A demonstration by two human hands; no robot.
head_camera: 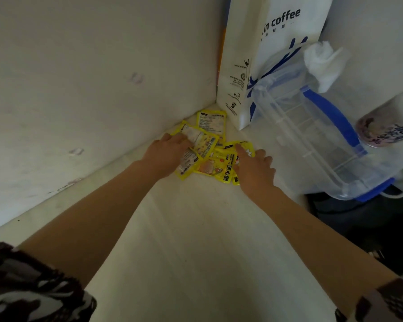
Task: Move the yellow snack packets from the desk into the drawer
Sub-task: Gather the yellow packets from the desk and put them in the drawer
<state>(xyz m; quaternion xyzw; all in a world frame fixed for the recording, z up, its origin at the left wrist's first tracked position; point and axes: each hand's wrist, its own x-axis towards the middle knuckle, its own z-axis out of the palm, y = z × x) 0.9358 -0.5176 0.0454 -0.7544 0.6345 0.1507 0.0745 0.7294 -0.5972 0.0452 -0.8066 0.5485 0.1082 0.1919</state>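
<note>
- Yellow snack packets (213, 154) lie in a loose overlapping pile at centre frame, on the pale desk (196, 240), pushed into the corner where the desk meets the wall (91, 77).
- One packet stands a little apart at the top of the pile, back side up, just beside the base of the paper bag; the others overlap below it, some face up with cartoon print, some showing white label backs.
- Left hand (165, 154) comes in from lower left, palm down on the left edge of the pile; fingers spread flat and touching packets, fingertips partly hidden under a packet, so a real grip cannot be told.
- Right hand (254, 168) comes in from lower right, palm down on the right edge of the pile; index finger stretched out over a packet, other fingers loosely curled, nothing clearly pinched.
- Both forearms bare; dark patterned sleeves at the bottom left and bottom right corners.
- White paper bag (261, 61) with "coffee" lettering stands upright at upper centre, near the pile.
- Clear plastic box (312, 135) with blue handle leans at right, touching the bag; crumpled white tissue (321, 63) at its upper end.
- Round patterned item at the far right edge, too blurred to identify.
- Drawer is out of view.
</note>
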